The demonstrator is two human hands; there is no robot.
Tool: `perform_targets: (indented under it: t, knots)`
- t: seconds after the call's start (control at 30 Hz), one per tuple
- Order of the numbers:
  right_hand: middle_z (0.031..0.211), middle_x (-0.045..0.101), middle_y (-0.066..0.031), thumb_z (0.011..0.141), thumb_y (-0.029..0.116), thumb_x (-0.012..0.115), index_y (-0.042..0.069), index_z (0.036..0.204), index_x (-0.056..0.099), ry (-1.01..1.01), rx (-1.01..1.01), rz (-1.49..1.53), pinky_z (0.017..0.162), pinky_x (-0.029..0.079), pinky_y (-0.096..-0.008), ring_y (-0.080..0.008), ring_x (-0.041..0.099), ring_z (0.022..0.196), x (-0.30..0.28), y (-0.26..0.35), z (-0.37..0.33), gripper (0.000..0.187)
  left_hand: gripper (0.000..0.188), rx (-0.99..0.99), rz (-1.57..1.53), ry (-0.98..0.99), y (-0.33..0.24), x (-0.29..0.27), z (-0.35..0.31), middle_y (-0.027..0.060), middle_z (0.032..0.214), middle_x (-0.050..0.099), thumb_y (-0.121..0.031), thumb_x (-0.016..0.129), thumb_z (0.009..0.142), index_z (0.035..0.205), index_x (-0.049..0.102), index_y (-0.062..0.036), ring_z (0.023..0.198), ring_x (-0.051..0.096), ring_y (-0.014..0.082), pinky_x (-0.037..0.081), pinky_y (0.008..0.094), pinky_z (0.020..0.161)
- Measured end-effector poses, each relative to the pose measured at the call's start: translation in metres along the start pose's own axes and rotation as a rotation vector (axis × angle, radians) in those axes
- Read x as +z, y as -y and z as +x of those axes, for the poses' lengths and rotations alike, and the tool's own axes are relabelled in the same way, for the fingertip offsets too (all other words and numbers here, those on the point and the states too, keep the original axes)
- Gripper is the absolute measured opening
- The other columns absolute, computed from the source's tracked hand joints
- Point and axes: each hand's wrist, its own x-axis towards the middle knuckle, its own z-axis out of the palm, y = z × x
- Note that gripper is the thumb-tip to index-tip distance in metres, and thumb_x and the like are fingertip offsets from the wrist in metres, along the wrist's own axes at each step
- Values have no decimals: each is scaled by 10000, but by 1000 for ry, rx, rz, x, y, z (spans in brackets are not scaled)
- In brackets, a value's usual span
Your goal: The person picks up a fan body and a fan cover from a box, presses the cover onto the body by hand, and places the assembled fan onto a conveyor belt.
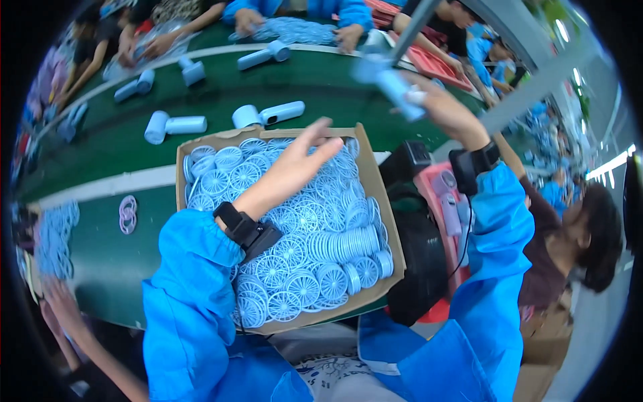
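Observation:
A light-blue handheld fan body, blurred by motion, is gripped in my right hand at the upper right, above the green belt. My left hand stretches over a cardboard box with its fingers extended and nothing in them. That box is heaped with round light-blue fan grilles, some loose and some stacked in rows. Just beyond its far edge lies another light-blue handheld fan, near my left fingertips. A similar fan lies to the left of it.
More fans, including one bent fan, lie along the green conveyor belt. Purple rings and piled blue parts sit at left. A red-pink tray with purple fans stands right of a black bag. Co-workers surround the belt; a grey metal post rises at upper right.

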Motion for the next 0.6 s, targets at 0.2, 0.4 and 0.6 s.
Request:
perform_targets:
  t: [0.2,0.4,0.6]
  knots:
    - [1211,526,-167,904,283,552,68,1323,458,453,-184,-560,942,426,-371,-290,529,1106,131,-24,-31,480,668,-151,37,-181,20,-21,0,103,1038,596,-237,601,907,1454,226,-159,775,619,166,525,314,649]
    - [1038,606,-185,825,182,586,106,1177,583,150,-302,-705,874,455,-427,-358,570,1010,172,-61,-11,360,791,-107,-156,-189,-15,-3,-4,98,983,578,-191,617,898,1474,75,-220,783,628,185,547,322,591]
    - [1017,594,-168,797,43,611,48,1154,567,21,-386,-486,837,472,-382,-310,589,949,153,-61,-17,359,869,-90,-340,-224,-8,-12,1,115,1008,566,-105,628,873,1467,13,-257,786,635,206,559,365,556]
